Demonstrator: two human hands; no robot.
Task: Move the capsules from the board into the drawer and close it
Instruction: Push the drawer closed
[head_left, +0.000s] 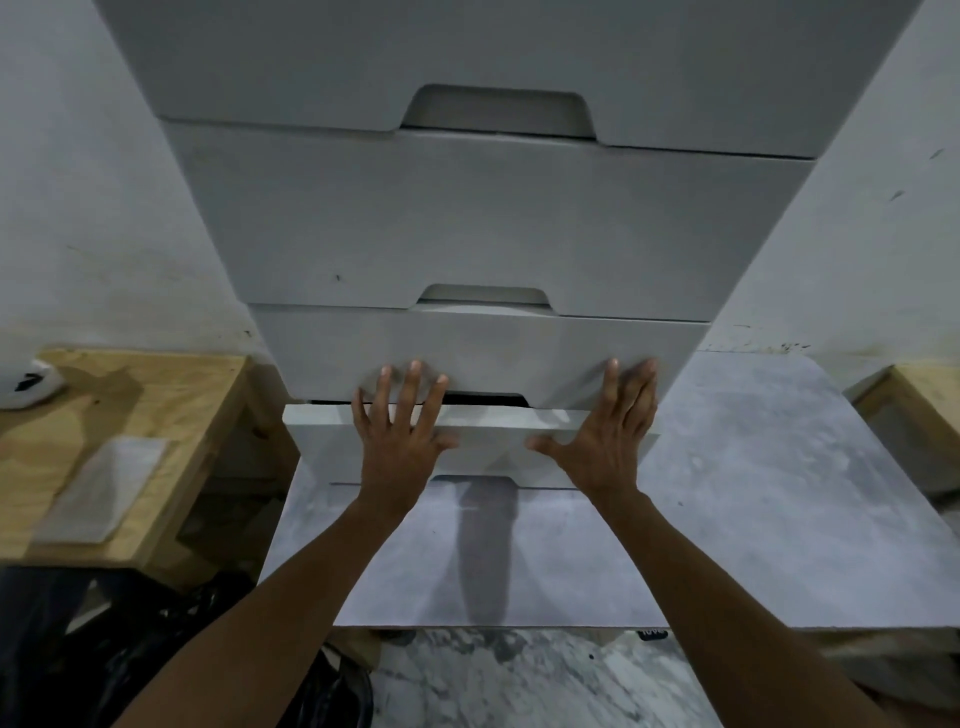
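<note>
Pressing against the white drawer (488, 441) front, slightly ajar low in the cabinet (467, 218), with left hand (400, 431) and right hand (605, 441) flat, fingers spread, holding nothing, wooden board (130, 415) off left.

No readable text anywhere. Small dark tag (653, 633) at near edge of grey board (753, 519), right of centre, carries pale characters, too blurred and small to make out. White object (28, 383) at far left on wooden table (156, 395) shows black mark, shape only, no letters discernible. Drawer fronts (467, 234) plain, no labels or numbers.
</note>
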